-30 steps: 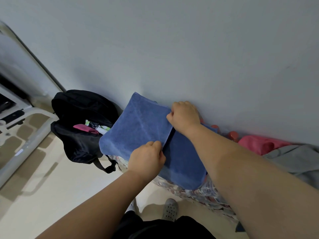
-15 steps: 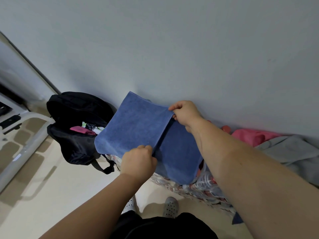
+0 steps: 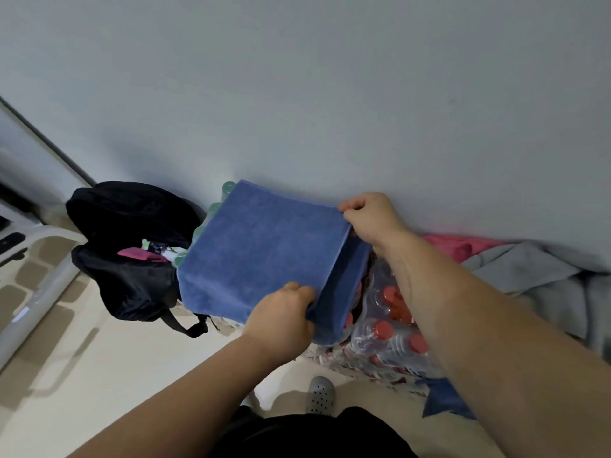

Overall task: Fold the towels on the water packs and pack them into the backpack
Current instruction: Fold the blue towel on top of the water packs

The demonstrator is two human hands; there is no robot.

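A folded blue towel (image 3: 264, 249) lies over the water packs (image 3: 390, 328), which hold red-capped bottles in clear wrap. My left hand (image 3: 281, 319) pinches the near corner of the towel's folded upper layer. My right hand (image 3: 370, 216) pinches the far corner of the same edge, close to the wall. The lower layer sticks out to the right beneath that edge. A black backpack (image 3: 132, 259) stands open on the floor to the left, with pink and white items inside. A pink towel (image 3: 453, 246) and a grey towel (image 3: 542, 276) lie on the packs at right.
The grey wall (image 3: 330, 94) runs right behind the packs. Green-capped bottles (image 3: 215, 209) show between backpack and towel. A white frame (image 3: 43, 276) crosses the tiled floor at far left. My grey shoe (image 3: 320, 395) stands below the packs. A blue cloth piece (image 3: 443, 398) lies at lower right.
Both hands have drawn the towel's upper edge further right, so the top layer covers more of the lower one. Red bottle caps now show beside it.
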